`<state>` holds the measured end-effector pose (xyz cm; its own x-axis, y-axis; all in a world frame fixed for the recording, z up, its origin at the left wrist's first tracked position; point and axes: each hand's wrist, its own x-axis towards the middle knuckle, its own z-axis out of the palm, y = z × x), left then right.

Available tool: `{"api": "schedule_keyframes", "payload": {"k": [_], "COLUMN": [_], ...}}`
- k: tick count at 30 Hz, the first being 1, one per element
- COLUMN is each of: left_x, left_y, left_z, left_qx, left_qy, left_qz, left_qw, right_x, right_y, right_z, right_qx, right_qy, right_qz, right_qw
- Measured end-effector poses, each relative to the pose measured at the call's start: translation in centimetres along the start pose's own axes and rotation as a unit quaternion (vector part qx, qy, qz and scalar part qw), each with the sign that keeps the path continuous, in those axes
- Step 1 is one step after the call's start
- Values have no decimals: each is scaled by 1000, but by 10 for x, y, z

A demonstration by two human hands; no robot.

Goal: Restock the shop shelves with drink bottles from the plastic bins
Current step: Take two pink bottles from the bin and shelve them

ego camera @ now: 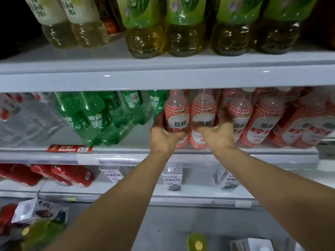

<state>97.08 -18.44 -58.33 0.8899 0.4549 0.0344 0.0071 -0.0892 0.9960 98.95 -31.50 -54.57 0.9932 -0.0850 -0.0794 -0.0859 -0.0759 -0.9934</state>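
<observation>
Two lychee drink bottles with red-and-white honeycomb labels stand side by side on the middle shelf [126, 151]. My left hand [164, 134] grips the left bottle [177, 113] low on its body. My right hand [217, 132] grips the right bottle [204, 113], with its fingers curled round the far right side. Both bottles are upright and close to the shelf's front edge. More of the same lychee bottles [262, 120] fill the shelf to the right.
Green soda bottles [94, 116] stand left of my hands, clear bottles [21, 116] further left. Green tea bottles [183, 28] line the shelf above. Red packs [54, 174] and small cartons [172, 180] sit on the shelf below. A red price tag [69, 148] hangs on the shelf edge.
</observation>
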Motion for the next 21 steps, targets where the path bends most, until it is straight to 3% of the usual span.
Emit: {"api": "schedule_keyframes", "payload": {"k": [10, 17, 21], "left_x": [1, -4, -1], "left_y": [-29, -52, -54], "left_z": [3, 1, 1], "left_qx": [-19, -5, 10], "left_qy": [-17, -63, -76], "left_qz": [20, -14, -26], "left_qw": [999, 998, 997], "right_x": [13, 8, 9], "right_y": [45, 80, 81], "right_z": [8, 9, 13], "right_qx": [20, -86, -121], "right_qy": [28, 34, 47], "right_qz": [-64, -10, -23], "right_qw": [997, 996, 991]}}
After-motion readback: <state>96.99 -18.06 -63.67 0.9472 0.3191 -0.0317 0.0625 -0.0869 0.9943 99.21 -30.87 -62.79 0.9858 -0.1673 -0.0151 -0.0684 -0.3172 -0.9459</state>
